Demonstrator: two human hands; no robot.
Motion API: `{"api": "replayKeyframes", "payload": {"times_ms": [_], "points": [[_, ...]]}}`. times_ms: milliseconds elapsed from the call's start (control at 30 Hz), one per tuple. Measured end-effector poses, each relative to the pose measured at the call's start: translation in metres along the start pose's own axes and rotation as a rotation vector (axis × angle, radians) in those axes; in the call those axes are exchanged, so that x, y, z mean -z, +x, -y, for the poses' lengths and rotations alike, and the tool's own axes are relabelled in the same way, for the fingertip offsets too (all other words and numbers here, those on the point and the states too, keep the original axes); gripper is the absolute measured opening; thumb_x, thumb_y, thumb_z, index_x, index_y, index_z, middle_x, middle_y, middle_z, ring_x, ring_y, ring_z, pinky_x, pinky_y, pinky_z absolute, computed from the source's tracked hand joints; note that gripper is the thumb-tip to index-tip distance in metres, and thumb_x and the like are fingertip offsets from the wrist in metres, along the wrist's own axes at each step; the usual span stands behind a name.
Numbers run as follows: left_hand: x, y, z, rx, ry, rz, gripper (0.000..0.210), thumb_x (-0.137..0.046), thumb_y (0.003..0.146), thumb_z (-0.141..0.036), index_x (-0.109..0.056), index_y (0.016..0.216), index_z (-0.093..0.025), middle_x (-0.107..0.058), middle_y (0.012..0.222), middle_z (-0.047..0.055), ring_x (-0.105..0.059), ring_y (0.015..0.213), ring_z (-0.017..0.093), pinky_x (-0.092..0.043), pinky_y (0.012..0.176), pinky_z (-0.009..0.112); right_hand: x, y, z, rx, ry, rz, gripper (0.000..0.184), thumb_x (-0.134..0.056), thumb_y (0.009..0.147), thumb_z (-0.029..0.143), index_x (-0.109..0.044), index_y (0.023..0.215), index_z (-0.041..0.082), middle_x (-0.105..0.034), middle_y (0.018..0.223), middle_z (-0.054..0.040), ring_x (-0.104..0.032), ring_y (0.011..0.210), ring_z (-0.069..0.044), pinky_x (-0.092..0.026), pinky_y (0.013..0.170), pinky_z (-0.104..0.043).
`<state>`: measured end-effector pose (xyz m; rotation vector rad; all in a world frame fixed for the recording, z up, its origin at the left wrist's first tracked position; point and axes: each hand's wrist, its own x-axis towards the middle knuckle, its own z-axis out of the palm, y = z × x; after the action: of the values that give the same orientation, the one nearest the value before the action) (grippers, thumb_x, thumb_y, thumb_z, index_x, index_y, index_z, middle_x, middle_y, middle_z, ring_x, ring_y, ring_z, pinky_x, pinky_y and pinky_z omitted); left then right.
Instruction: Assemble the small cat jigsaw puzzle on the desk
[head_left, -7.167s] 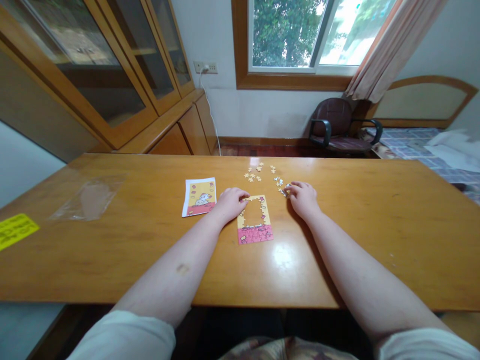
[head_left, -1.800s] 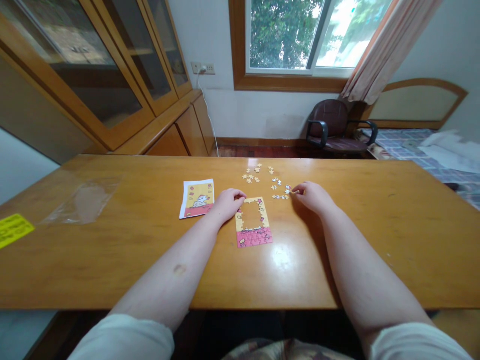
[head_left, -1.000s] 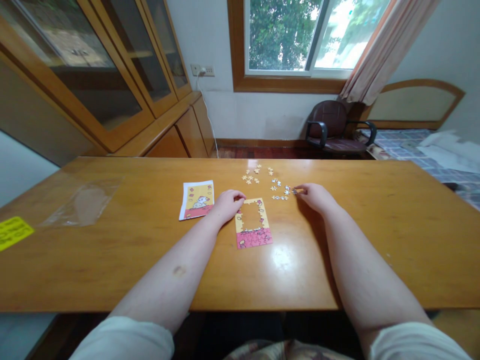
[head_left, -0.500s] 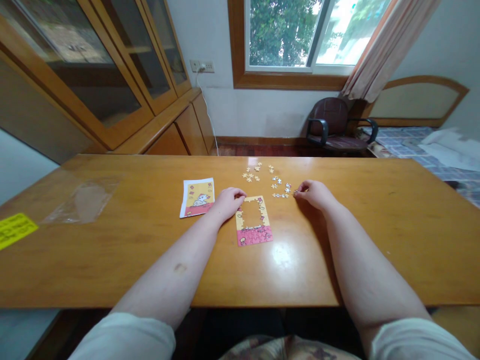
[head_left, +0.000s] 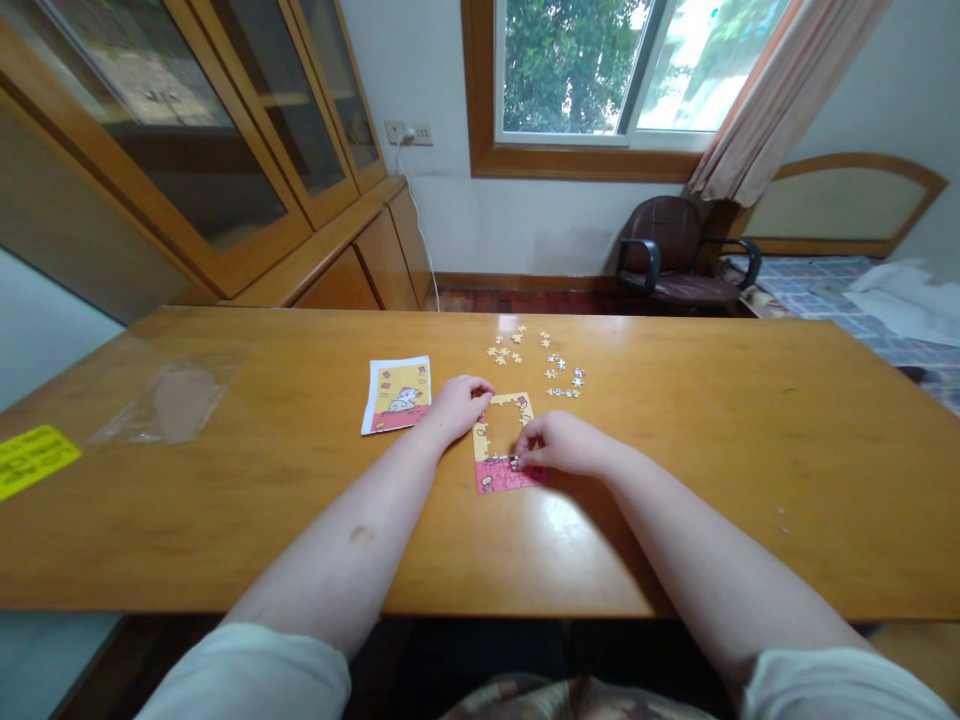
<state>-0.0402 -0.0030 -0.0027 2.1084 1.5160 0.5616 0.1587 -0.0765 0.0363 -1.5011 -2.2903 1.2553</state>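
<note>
A partly assembled jigsaw puzzle (head_left: 496,479) lies on the wooden table, yellow above and pink below, with a gap in its middle. My left hand (head_left: 461,404) rests at its upper left corner, fingers bent together and pressed on the edge. Over the puzzle's right side is my right hand (head_left: 561,440), its fingers pinching a small puzzle piece (head_left: 515,462) at the lower edge of the gap. The fingers partly hide that piece and the puzzle's right border. Left of the puzzle lies a picture sheet (head_left: 400,398) showing a white animal on yellow and pink.
Loose puzzle pieces (head_left: 502,355) are scattered beyond the puzzle, and more pieces (head_left: 564,393) lie to its upper right. A clear plastic bag (head_left: 184,400) and a yellow label (head_left: 36,458) are at the left. Beyond the table stands an office chair (head_left: 667,250).
My right hand has moved left and nearer, from the loose pieces at the right to the puzzle's gap, bringing a piece along. My left hand has stayed at the corner.
</note>
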Motion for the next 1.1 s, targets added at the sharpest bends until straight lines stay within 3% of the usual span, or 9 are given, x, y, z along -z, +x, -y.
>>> {"api": "replayKeyframes", "payload": {"times_ms": [267, 400, 533, 633, 1100], "points": [[-0.001, 0.000, 0.001, -0.002, 0.002, -0.007, 0.024, -0.055, 0.080, -0.025, -0.074, 0.093, -0.018, -0.071, 0.097, 0.006, -0.064, 0.089, 0.020, -0.050, 0.087, 0.031, 0.004, -0.004, 0.010, 0.004, -0.458, -0.110, 0.021, -0.062, 0.081, 0.036, -0.073, 0.091, 0.022, -0.073, 0.089, -0.0057, -0.065, 0.080, -0.018, -0.041, 0.065, -0.025], [0.000, 0.000, -0.001, -0.009, -0.003, 0.008, 0.024, -0.054, 0.080, -0.025, -0.074, 0.093, -0.018, -0.071, 0.096, 0.006, -0.064, 0.089, 0.020, -0.050, 0.088, 0.031, 0.006, -0.030, 0.034, -0.106, -0.581, 0.004, 0.027, -0.052, 0.086, 0.038, -0.073, 0.096, 0.025, -0.073, 0.086, -0.0084, -0.067, 0.077, -0.022, -0.043, 0.063, -0.027], [0.000, -0.001, -0.001, 0.002, -0.019, 0.012, 0.025, -0.054, 0.080, -0.024, -0.074, 0.093, -0.018, -0.072, 0.094, 0.006, -0.065, 0.087, 0.020, -0.050, 0.086, 0.031, -0.003, -0.048, 0.050, -0.200, -0.612, 0.079, 0.036, -0.056, 0.081, 0.038, -0.069, 0.111, 0.025, -0.073, 0.092, -0.0113, -0.069, 0.080, -0.026, -0.046, 0.066, -0.031], [0.001, -0.001, -0.002, 0.008, -0.022, 0.015, 0.025, -0.054, 0.079, -0.024, -0.074, 0.093, -0.018, -0.072, 0.094, 0.006, -0.064, 0.087, 0.020, -0.050, 0.085, 0.030, -0.008, -0.049, 0.052, -0.190, -0.615, 0.094, 0.044, -0.056, 0.080, 0.043, -0.064, 0.120, 0.026, -0.073, 0.094, -0.0115, -0.069, 0.083, -0.028, -0.048, 0.069, -0.034], [0.002, -0.001, -0.002, -0.002, -0.009, 0.028, 0.024, -0.053, 0.080, -0.023, -0.074, 0.092, -0.019, -0.071, 0.094, 0.006, -0.065, 0.089, 0.020, -0.050, 0.088, 0.032, -0.010, -0.039, 0.042, -0.116, -0.576, 0.079, 0.051, -0.057, 0.080, 0.050, -0.061, 0.126, 0.028, -0.073, 0.092, -0.0121, -0.069, 0.082, -0.030, -0.048, 0.067, -0.034]]}}
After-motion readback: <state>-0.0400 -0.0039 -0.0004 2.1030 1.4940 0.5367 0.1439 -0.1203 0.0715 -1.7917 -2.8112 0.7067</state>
